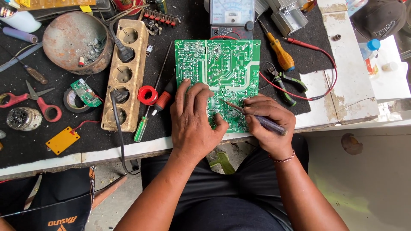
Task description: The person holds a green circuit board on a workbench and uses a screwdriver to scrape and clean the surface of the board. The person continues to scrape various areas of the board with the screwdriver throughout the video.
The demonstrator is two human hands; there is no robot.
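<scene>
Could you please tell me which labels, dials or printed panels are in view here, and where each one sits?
Analogue meter: top centre behind the green circuit board, pale dial face, dark lower body.
Plastic bottle: far right, blue cap, coloured label.
Dark bag: bottom left, orange lettering.

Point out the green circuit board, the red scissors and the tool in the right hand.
circuit board (222, 64): head view, bare upper middle of its solder side.
scissors (43, 106): head view, on a red handle.
screwdriver (267, 124): head view, on its clear handle, in the right hand (269, 124).
</scene>
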